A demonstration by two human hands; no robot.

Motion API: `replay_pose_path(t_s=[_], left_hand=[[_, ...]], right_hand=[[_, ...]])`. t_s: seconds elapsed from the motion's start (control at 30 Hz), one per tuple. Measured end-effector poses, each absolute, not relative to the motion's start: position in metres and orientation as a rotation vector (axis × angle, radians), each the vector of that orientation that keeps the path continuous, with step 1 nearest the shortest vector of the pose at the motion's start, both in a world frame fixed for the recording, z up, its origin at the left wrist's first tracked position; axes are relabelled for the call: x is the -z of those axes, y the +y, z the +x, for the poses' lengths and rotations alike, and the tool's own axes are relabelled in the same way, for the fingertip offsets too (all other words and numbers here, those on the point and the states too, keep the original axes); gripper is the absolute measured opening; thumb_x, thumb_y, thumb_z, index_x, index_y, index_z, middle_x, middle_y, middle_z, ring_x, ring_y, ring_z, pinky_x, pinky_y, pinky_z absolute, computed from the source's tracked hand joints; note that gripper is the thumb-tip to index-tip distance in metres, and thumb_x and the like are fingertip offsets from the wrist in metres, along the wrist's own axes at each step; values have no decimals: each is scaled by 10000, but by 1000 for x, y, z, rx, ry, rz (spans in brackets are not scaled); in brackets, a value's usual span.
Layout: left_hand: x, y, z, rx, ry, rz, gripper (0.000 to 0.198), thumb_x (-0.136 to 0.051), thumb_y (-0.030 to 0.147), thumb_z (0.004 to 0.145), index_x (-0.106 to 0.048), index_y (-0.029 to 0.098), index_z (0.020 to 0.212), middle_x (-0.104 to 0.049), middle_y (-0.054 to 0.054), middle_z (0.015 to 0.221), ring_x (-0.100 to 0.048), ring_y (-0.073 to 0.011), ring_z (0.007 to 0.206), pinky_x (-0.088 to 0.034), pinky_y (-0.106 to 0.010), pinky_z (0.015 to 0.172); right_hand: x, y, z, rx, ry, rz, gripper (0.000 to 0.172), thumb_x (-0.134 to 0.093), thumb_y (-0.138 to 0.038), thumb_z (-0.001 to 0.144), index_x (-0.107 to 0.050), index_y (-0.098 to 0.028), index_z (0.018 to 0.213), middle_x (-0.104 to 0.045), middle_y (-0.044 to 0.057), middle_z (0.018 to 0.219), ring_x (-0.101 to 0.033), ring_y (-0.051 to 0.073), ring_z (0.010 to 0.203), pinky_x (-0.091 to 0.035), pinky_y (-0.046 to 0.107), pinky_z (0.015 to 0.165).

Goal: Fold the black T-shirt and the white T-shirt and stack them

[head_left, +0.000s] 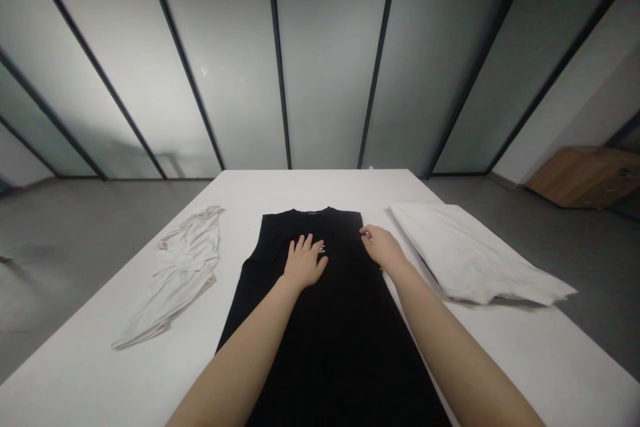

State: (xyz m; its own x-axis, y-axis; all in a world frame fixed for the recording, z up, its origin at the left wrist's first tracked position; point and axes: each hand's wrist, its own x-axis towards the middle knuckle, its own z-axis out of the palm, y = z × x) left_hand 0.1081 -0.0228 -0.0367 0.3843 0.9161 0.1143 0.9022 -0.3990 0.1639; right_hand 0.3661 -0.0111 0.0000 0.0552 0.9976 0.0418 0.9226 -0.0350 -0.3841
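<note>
A black garment (330, 327) lies flat along the middle of the white table (75, 373), its neckline at the far end. My left hand (303, 261) rests flat on its upper chest, fingers stretched out, beside a small white label. My right hand (381, 245) is at the garment's right upper edge, fingers curled as if pinching the fabric there; what they hold is not clear.
A crumpled cream garment (177, 273) lies on the table to the left. A folded white cloth (475, 257) lies to the right. Frosted glass panels with dark frames stand behind the table. A wooden cabinet (585, 177) sits on the floor far right.
</note>
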Motion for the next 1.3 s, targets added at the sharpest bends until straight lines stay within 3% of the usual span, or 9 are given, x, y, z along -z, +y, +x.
replay_pose_path(t_s=[0.17, 0.33, 0.47, 0.6, 0.7, 0.97, 1.1, 1.17, 1.3], left_hand=[[37, -22, 109, -282, 1691, 2536, 596, -416, 537, 1057, -474, 280, 1591, -356, -125, 1714, -292, -372, 1588, -236, -601, 1271], [38, -22, 109, -278, 1698, 2544, 599, -403, 543, 1060, -464, 283, 1597, -355, -119, 1715, -287, -368, 1591, -236, -601, 1272], [37, -23, 108, -280, 1688, 2553, 600, -405, 545, 1058, -465, 280, 1593, -355, -118, 1715, -286, -369, 1590, -239, -602, 1272], [36, -23, 107, -299, 1677, 2545, 595, -410, 540, 1057, -475, 276, 1586, -368, -121, 1708, -294, -369, 1587, -237, -601, 1273], [36, -24, 107, -305, 1673, 2540, 593, -402, 544, 1059, -476, 279, 1585, -366, -117, 1710, -296, -364, 1586, -231, -595, 1277], [35, -25, 109, -299, 1685, 2544, 606, -388, 550, 1060, -464, 279, 1598, -359, -120, 1713, -302, -376, 1582, -244, -610, 1268], [34, -26, 110, -269, 1694, 2560, 623, -371, 540, 1066, -415, 279, 1630, -341, -115, 1722, -280, -370, 1592, -233, -609, 1273], [33, -27, 111, -252, 1701, 2565, 629, -360, 533, 1070, -399, 272, 1641, -339, -120, 1723, -271, -371, 1595, -229, -609, 1275], [31, -28, 112, -222, 1701, 2561, 635, -350, 535, 1074, -395, 258, 1644, -336, -133, 1721, -270, -372, 1597, -230, -610, 1276]], right_hand=[[25, -7, 339, -220, -2229, -1823, 577, -399, -322, 1052, -471, -146, 1597, -394, 165, 1686, -346, 308, 1568, -289, 461, 1261], [40, 7, 327, -360, -2291, -2097, 728, -384, -585, 1059, -254, -270, 1701, -155, 127, 1777, -130, 396, 1625, -160, 564, 1284], [31, 33, 322, -464, -2183, -2216, 723, -309, -713, 1040, -313, -368, 1675, -213, 115, 1767, -222, 446, 1594, -224, 634, 1238], [25, 54, 326, -339, -2137, -2190, 614, -155, -520, 1107, -326, -358, 1673, -266, 103, 1753, -260, 405, 1589, -241, 605, 1236], [28, 62, 331, -229, -2090, -2197, 595, -211, -434, 1109, -341, -301, 1674, -247, 114, 1758, -237, 392, 1596, -210, 577, 1252], [33, 59, 326, 19, -2023, -2114, 590, -399, -444, 1060, -457, -225, 1605, -294, 176, 1722, -237, 446, 1568, -203, 646, 1219], [31, 51, 326, 111, -2090, -1955, 452, -376, -314, 1055, -648, -179, 1389, -573, 172, 1514, -500, 319, 1389, -357, 436, 1163], [33, 51, 326, 72, -2111, -1974, 446, -364, -309, 1058, -675, -173, 1347, -634, 163, 1442, -557, 294, 1319, -386, 390, 1132], [39, 53, 327, 13, -2138, -2021, 573, -378, -409, 1060, -535, -125, 1533, -475, 177, 1627, -425, 336, 1477, -288, 440, 1219]])
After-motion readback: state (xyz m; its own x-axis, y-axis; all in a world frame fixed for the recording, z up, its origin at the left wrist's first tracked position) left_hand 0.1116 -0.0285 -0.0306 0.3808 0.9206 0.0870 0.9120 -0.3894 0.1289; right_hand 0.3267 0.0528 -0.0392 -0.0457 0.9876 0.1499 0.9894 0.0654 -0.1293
